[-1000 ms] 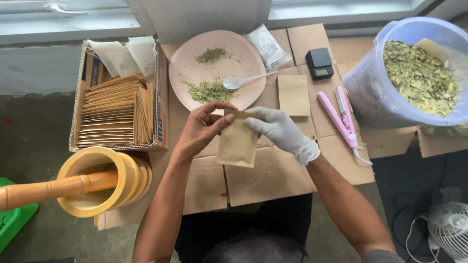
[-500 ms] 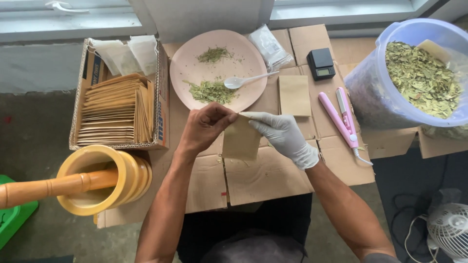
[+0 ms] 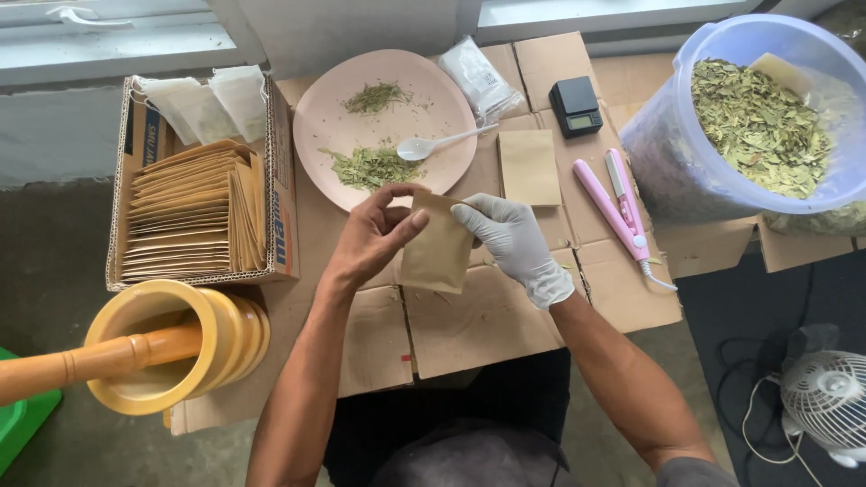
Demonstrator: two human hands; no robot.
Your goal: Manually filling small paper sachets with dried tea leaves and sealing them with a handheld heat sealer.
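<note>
Head view: left hand (image 3: 374, 236) and gloved right hand (image 3: 512, 242) pinch brown pouch (image 3: 439, 248).

Daylight falls from a white-framed window (image 3: 108, 36) along the far wall; flattened cardboard covers the surface (image 3: 478, 325), with grey concrete floor (image 3: 45, 261) beside it and a small white fan (image 3: 825, 397) at right

You held a tan paper pouch (image 3: 439, 254) between your bare left hand (image 3: 374, 236) and your white-gloved right hand (image 3: 514, 242), above brown cardboard (image 3: 478, 325), near a pale pink plate (image 3: 338, 113) of green leaf flakes (image 3: 372, 167), a pink sealer (image 3: 616, 209) and a yellow mortar (image 3: 171, 356).
</note>
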